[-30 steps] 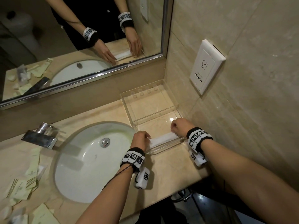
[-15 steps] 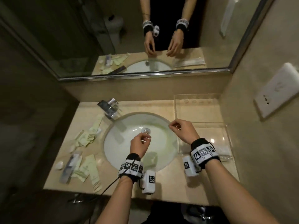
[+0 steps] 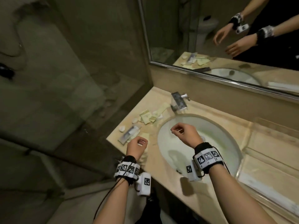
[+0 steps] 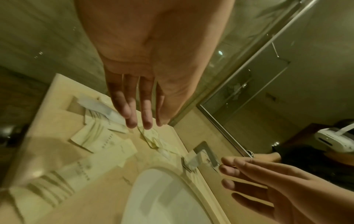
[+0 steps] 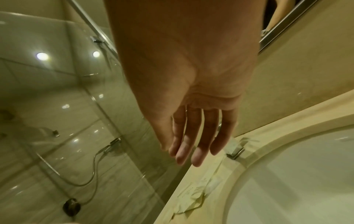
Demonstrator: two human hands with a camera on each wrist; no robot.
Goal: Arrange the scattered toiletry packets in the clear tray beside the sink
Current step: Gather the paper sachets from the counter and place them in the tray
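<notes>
Several pale yellow-green toiletry packets (image 3: 148, 118) and a clear-wrapped packet (image 3: 130, 135) lie scattered on the counter left of the sink (image 3: 226, 143). My left hand (image 3: 139, 143) hovers just above the near packets (image 4: 95, 133), its fingers (image 4: 132, 119) relaxed and holding nothing. Over the sink's left half hangs my right hand (image 3: 178, 130), fingers (image 5: 197, 157) loosely extended and empty; it also shows in the left wrist view (image 4: 258, 189). The clear tray (image 3: 265, 160) stands right of the sink, with a long white packet (image 3: 268, 187) along its near edge.
A chrome faucet (image 3: 178, 101) stands behind the sink beside the packets. A mirror (image 3: 226, 38) runs along the back wall. A glass shower partition (image 3: 80, 78) borders the counter's left end. The counter's front edge (image 3: 202, 199) is close to my wrists.
Both hands let go of the white packet in the tray and moved left across the sink toward the scattered packets. The head view swung left with them.
</notes>
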